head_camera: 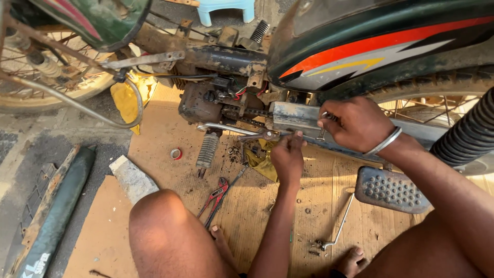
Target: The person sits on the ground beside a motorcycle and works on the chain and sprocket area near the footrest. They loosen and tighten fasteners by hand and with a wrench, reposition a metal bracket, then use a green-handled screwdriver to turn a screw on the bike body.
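Far to my left a long green side panel (54,206) lies on the ground, and next to it a grey stone block (133,177) sits at the edge of the cardboard sheet (247,206) I'm crouched on. A small red roll of tape (176,153) rests near the ribbed foot peg (208,149), and red-handled pliers (216,195) lie just past my knee.

My left hand (288,157) reaches up under the motorcycle, fingertips pinched on a small rusty part (267,136) at the lower run of the drive chain (247,114); what exactly they grip I cannot tell. My right hand (357,123) is closed in a fist around a slim metal tool (323,128) set against the silver chain cover (296,117), beside the rear wheel (427,103).

I judge the tool could slip off greasy metal and drive my knuckles into the cover. Loose bolts (315,247) near the L-shaped wrench (339,221) could roll away, and my bare toes sit close to them.
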